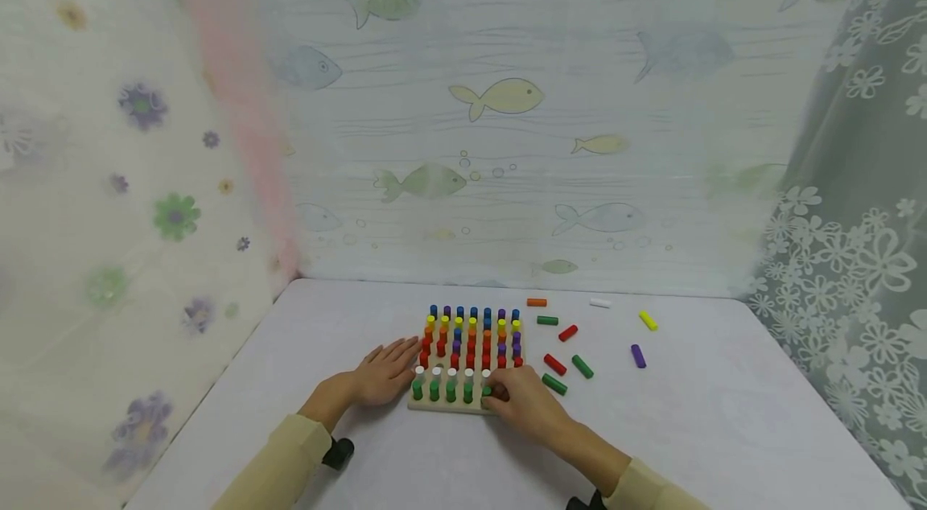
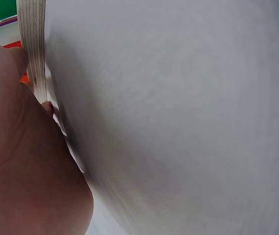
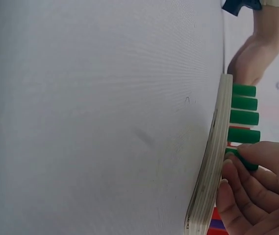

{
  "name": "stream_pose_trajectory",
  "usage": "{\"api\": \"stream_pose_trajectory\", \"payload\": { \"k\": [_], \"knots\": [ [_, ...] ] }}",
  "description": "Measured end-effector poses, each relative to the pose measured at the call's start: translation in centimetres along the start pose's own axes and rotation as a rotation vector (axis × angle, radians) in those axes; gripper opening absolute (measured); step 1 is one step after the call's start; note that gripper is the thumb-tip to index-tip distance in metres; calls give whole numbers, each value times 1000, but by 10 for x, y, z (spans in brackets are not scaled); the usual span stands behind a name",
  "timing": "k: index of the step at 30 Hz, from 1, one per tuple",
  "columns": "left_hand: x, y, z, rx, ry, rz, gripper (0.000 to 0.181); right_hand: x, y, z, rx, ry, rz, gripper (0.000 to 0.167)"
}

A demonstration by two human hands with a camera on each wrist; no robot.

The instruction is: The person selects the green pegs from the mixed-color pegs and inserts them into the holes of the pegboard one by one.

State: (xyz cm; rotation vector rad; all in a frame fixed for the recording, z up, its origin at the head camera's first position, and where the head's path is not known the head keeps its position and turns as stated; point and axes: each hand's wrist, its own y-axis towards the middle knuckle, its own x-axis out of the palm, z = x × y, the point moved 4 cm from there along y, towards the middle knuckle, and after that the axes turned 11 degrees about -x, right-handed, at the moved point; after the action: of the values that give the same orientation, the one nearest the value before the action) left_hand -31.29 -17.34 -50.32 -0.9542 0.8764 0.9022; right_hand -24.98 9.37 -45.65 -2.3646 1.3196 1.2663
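In the head view we list one pegboard [image 1: 449, 407], pale wood, lying on the white desk [image 1: 652, 446] and set with upright pegs in rows of blue, purple, yellow, orange, red, white and green. One green peg [image 1: 487, 392], at the right end of the front row, is in the grip of the right hand [image 1: 527, 400], thumb and fingers pinched together on it. The left hand [image 1: 387, 372] lies palm down on the desk, its fingers straight and just beside the board's left edge, holding nothing. Loose on the desk, right of the board, we count nine pegs: three green, two red, and one each of orange [image 1: 537, 302], white [image 1: 600, 302], yellow [image 1: 648, 320] and purple [image 1: 638, 355]. Behind stands a pale cloth [image 1: 507, 236] printed with fish. In the left wrist view we record part of the left hand, close up, against the board's layered edge, with some green and red beyond; its grip we cannot tell from here. In the right wrist view we note the thumb and fingers clamped on the green peg, near the board's surface, four other green pegs in line past it; whether it is fully seated we cannot tell.
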Motion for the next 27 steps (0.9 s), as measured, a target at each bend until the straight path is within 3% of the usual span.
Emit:
{"api": "stream_pose_trajectory", "payload": {
  "k": [13, 21, 27],
  "knots": [
    [-9, -13, 12, 34, -29, 1, 64, -11, -9, -2, 41, 10, -12, 17],
    [-3, -4, 4, 22, -16, 17, 62, -36, -20, -11, -9, -34, 16, 11],
    [-6, -8, 8, 36, -28, 9, 64, -56, -31, -8, -36, -109, 61, 9]
  ]
}}
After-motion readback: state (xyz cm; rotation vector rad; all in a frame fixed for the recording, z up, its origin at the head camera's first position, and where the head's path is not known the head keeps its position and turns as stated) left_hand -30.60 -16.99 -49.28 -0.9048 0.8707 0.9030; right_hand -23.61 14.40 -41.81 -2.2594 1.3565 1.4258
